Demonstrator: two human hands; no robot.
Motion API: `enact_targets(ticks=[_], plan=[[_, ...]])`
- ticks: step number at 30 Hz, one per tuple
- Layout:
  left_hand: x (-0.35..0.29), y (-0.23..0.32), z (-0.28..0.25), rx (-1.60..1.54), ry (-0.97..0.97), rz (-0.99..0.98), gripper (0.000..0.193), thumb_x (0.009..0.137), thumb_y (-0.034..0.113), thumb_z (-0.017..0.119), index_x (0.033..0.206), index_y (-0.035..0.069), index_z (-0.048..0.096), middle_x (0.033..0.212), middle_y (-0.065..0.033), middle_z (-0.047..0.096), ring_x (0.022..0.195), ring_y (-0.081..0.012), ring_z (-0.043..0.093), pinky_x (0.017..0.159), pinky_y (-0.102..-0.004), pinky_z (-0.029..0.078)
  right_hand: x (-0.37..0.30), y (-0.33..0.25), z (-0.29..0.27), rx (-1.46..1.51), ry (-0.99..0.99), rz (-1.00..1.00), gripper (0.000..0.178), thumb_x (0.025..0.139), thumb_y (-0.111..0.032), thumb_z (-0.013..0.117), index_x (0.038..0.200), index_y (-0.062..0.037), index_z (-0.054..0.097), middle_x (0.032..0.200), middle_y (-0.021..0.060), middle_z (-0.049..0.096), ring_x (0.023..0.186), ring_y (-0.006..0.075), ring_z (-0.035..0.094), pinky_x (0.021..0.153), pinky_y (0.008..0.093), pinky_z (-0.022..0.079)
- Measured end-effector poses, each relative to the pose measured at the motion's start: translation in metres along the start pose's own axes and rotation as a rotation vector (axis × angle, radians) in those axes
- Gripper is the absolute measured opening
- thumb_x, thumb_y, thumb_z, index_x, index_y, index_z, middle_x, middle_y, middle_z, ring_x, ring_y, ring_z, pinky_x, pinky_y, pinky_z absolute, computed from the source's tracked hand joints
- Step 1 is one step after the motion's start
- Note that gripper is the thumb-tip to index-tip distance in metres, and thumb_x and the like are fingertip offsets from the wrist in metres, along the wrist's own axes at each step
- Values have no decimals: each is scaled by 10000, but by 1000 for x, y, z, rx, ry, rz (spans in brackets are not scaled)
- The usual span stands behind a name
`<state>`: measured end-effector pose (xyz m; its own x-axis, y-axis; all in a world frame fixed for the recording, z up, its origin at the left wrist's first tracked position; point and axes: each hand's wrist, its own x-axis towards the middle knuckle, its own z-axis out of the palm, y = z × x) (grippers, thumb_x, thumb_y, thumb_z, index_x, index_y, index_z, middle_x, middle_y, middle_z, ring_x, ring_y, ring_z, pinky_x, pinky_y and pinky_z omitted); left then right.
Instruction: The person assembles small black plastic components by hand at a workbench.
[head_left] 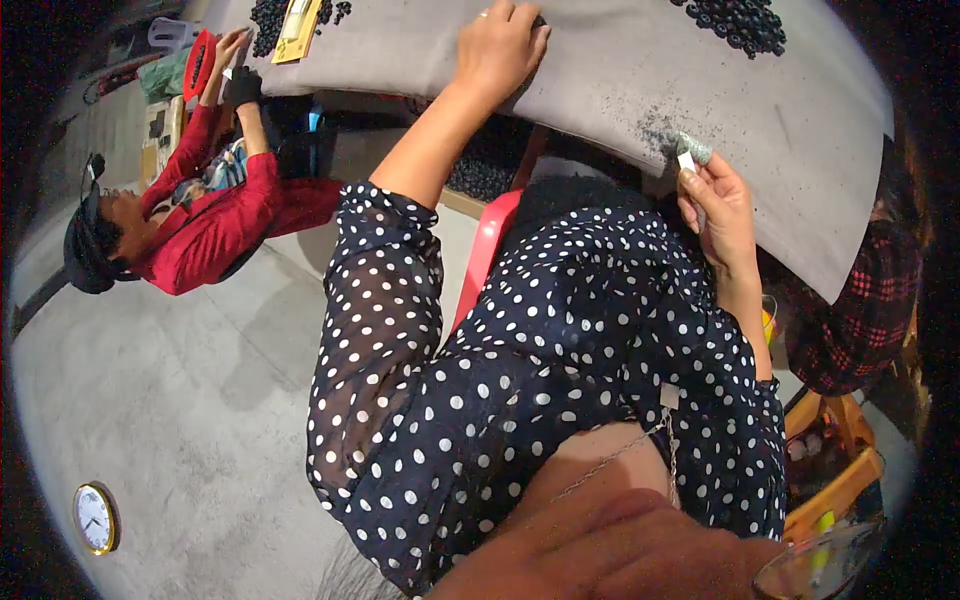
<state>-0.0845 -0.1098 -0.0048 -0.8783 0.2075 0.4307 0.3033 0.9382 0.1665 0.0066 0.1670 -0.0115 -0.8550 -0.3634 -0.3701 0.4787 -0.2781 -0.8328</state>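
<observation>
My left hand (497, 52) rests at the table's front edge with its fingers curled. A small dark piece (539, 20) shows at its fingertips, too little of it visible to name. On the right, my right hand (718, 205) is closed on a small white-ended tool (686, 161), whose kind I cannot make out. Greenish-grey wrapping (703, 149) shows around or beside its fingertip. Dark crumbs (660, 131) lie scattered on the grey cloth (610, 75) just beyond that hand.
Piles of small black round pieces lie at the far right (735, 25) and far left (268, 25), the latter beside a yellow packet (296, 32). A co-worker in red (215, 225) works at left; a plaid sleeve (868, 310) shows at right. A red chair (487, 250) is under me.
</observation>
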Motion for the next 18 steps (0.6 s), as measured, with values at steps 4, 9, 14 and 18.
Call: enact_targets(ticks=[4, 9, 14, 18], plan=[[4, 0, -5, -46, -68, 13, 174, 808, 206, 605, 890, 66, 543, 806, -157, 550, 736, -360, 555, 637, -446, 462, 0, 1, 0, -19, -25, -15, 198, 852, -112, 603, 1014, -7, 559, 696, -15, 538, 469, 24, 421, 387, 155, 288], [3, -3, -3, -67, -65, -10, 187, 822, 215, 596, 895, 53, 538, 803, -166, 562, 742, -366, 560, 634, -449, 460, 0, 1, 1, -27, -12, -18, 216, 854, -107, 600, 1039, -3, 561, 695, -18, 537, 469, 22, 419, 384, 153, 289], [11, -10, 1, -150, -71, -50, 213, 843, 235, 585, 896, 34, 540, 803, -194, 593, 742, -380, 574, 626, -458, 452, -1, -2, 2, -16, 6, -20, 274, 855, -97, 593, 1104, 6, 552, 702, -23, 535, 468, 20, 411, 385, 151, 291], [20, -20, 1, -250, -97, -230, 216, 859, 258, 579, 880, 44, 591, 777, -183, 626, 724, -360, 602, 631, -423, 467, -1, -2, 3, -35, 1, -19, 296, 853, -85, 587, 1131, 10, 546, 708, -22, 537, 466, 19, 404, 387, 149, 292]])
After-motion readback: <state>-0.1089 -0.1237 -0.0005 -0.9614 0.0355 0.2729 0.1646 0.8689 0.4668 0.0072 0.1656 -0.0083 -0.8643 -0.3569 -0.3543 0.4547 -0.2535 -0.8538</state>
